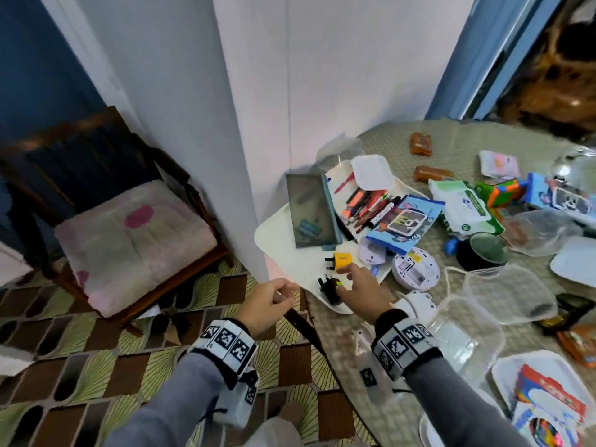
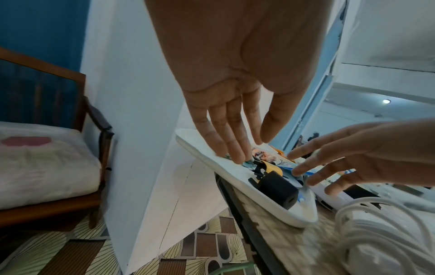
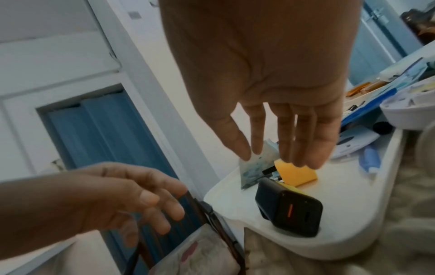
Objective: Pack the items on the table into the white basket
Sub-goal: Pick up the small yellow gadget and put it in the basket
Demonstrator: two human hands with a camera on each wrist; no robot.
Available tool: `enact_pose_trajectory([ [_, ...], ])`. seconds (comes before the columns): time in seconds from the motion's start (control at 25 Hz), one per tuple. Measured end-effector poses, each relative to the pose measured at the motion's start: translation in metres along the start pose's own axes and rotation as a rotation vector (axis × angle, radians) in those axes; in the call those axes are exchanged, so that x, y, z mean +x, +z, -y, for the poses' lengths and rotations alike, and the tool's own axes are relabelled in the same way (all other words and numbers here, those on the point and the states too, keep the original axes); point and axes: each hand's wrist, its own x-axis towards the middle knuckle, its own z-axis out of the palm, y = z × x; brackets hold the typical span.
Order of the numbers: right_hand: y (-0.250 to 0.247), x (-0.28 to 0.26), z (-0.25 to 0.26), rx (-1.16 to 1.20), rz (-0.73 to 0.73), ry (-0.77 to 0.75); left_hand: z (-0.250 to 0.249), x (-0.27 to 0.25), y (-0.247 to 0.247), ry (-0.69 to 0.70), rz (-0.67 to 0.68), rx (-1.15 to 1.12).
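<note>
The white basket (image 1: 277, 230), a shallow tray-like one, sits at the left edge of the tabletop (image 1: 403, 411), partly overhanging it. Inside lie a black charger (image 1: 329, 290) at the near corner, a yellow charger (image 1: 342, 261) just beyond it, a grey pouch (image 1: 309, 211) and a heap of pens (image 1: 371, 204) toward the far side. The right hand (image 1: 361, 291) hovers over the two chargers with fingers spread and straight, holding nothing; its fingertips seem just above the yellow one, though contact is hard to judge. The left hand (image 1: 264, 306) hangs off the tabletop's edge beside the basket, fingers loosely curled and empty. A round white device (image 1: 416, 269) rests against the basket's right side.
</note>
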Motion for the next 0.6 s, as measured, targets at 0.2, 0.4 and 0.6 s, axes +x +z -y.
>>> enact_pose_trajectory([
  [0.2,0.034,0.031,0.011,-0.082,0.024,0.199,0.004,0.047,-0.029,0.044,0.119,0.039],
  [0.4,0.033,0.03,0.007,0.085,-0.09,0.213,-0.001,0.083,-0.029,0.124,0.167,0.09],
  [0.6,0.006,0.009,0.015,0.392,-0.396,0.235,-0.009,0.12,-0.008,0.209,0.242,0.151],
])
